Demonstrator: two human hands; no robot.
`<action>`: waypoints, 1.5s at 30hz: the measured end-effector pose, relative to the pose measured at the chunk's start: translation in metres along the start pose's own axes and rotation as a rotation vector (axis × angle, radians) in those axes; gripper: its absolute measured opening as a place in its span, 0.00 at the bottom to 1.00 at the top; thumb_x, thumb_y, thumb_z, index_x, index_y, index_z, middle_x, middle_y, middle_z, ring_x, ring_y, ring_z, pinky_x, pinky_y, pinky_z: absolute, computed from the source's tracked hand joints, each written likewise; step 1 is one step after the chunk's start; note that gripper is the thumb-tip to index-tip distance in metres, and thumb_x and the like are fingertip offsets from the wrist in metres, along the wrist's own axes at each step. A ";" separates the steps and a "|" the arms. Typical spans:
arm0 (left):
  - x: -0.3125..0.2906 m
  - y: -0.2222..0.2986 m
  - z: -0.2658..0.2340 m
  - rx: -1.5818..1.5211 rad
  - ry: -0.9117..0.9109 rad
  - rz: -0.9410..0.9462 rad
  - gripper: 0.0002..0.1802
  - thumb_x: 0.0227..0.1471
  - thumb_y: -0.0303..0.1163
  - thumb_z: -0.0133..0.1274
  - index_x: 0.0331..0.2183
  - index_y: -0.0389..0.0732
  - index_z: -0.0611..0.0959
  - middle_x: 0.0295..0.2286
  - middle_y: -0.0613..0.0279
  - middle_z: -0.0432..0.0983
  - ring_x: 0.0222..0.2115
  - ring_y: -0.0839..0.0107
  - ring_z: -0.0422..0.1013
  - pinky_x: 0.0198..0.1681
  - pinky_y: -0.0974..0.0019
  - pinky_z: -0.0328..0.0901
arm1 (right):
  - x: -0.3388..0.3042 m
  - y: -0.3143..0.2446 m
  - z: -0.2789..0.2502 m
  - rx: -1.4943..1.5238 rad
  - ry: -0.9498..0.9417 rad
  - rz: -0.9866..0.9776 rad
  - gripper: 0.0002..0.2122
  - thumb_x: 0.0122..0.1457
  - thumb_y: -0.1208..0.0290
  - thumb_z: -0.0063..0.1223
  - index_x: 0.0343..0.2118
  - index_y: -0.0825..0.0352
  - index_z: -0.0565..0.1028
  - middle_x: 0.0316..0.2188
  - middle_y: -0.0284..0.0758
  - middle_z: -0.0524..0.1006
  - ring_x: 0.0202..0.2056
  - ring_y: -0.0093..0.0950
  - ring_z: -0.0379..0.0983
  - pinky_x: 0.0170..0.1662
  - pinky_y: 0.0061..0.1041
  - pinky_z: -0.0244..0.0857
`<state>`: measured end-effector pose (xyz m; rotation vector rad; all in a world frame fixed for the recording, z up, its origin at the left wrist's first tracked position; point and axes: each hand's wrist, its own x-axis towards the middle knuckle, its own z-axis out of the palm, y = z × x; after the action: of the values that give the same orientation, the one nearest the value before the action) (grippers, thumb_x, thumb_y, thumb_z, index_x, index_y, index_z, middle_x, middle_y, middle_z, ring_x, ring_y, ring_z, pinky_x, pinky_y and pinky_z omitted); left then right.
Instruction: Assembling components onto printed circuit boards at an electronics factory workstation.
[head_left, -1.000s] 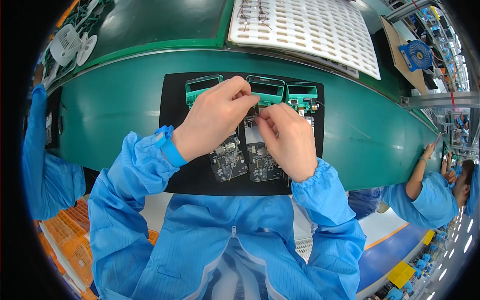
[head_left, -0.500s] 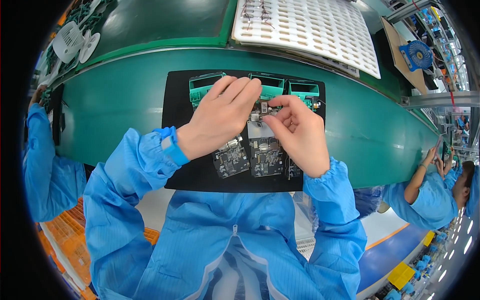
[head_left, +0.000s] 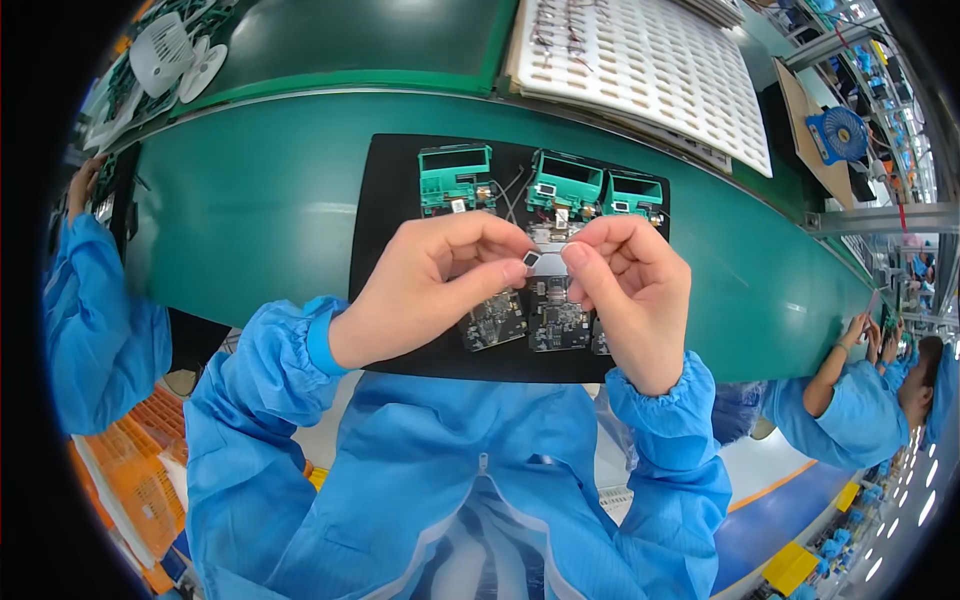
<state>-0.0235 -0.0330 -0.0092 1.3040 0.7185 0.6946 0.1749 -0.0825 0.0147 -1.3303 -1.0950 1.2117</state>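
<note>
My left hand [head_left: 435, 285] pinches a small square part [head_left: 532, 259], dark in the middle with a pale rim, between thumb and forefinger. Close beside it, my right hand [head_left: 635, 295] has thumb and forefinger pressed together; whatever they grip is too small to make out. Both hands hover over a black mat [head_left: 400, 170]. Along its far side lie green plastic housings: one at left [head_left: 455, 180], a middle one [head_left: 568, 183] and one at right [head_left: 635, 190]. Nearer me are dark circuit boards, one left [head_left: 495, 322] and one in the middle [head_left: 560, 318]; my right hand partly covers another.
The mat lies on a green bench [head_left: 250, 210]. Beyond it stands a white slotted tray [head_left: 640, 75] with small wired parts. A white fan [head_left: 165, 55] is at far left, a blue fan [head_left: 838, 135] at far right. Co-workers sit on both sides; orange crates [head_left: 130, 480] stand lower left.
Both hands have come back from the middle housing toward me, uncovering the housings. The small square part now shows in my left fingers. The whole view has shifted slightly.
</note>
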 end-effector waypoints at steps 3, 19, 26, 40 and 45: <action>-0.006 0.001 -0.014 -0.083 0.046 -0.011 0.10 0.56 0.19 0.53 0.41 0.31 0.79 0.36 0.62 0.76 0.37 0.75 0.74 0.45 0.72 0.69 | 0.002 0.000 0.014 -0.061 -0.070 -0.051 0.05 0.60 0.76 0.57 0.36 0.71 0.74 0.27 0.29 0.77 0.27 0.15 0.73 0.30 0.14 0.68; 0.006 -0.036 -0.067 0.533 0.455 0.362 0.05 0.50 0.20 0.58 0.32 0.34 0.82 0.29 0.61 0.76 0.30 0.73 0.74 0.32 0.71 0.68 | 0.047 0.057 0.078 -0.592 -0.066 -0.479 0.05 0.53 0.79 0.57 0.33 0.68 0.75 0.28 0.39 0.74 0.27 0.39 0.74 0.27 0.34 0.67; 0.018 -0.041 -0.068 0.757 0.435 0.507 0.06 0.47 0.17 0.56 0.31 0.35 0.79 0.29 0.57 0.72 0.29 0.62 0.72 0.31 0.65 0.67 | 0.053 0.060 0.080 -0.694 -0.036 -0.479 0.05 0.53 0.78 0.56 0.33 0.67 0.75 0.28 0.39 0.74 0.28 0.40 0.74 0.29 0.36 0.68; 0.008 -0.048 -0.063 0.935 0.356 0.620 0.18 0.41 0.16 0.59 0.39 0.36 0.82 0.34 0.57 0.72 0.35 0.60 0.71 0.37 0.62 0.68 | 0.051 0.057 0.074 -0.757 -0.016 -0.492 0.05 0.53 0.77 0.55 0.33 0.65 0.75 0.27 0.37 0.73 0.28 0.39 0.74 0.27 0.36 0.67; 0.009 -0.047 -0.080 1.165 0.280 0.635 0.27 0.36 0.15 0.59 0.44 0.38 0.82 0.43 0.54 0.71 0.41 0.57 0.70 0.44 0.59 0.67 | 0.050 0.052 0.067 -0.776 -0.041 -0.570 0.05 0.55 0.74 0.56 0.34 0.66 0.75 0.28 0.37 0.73 0.30 0.39 0.75 0.30 0.35 0.70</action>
<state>-0.0795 0.0152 -0.0656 2.6061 0.9947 1.0253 0.1127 -0.0326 -0.0428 -1.3842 -1.9240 0.3854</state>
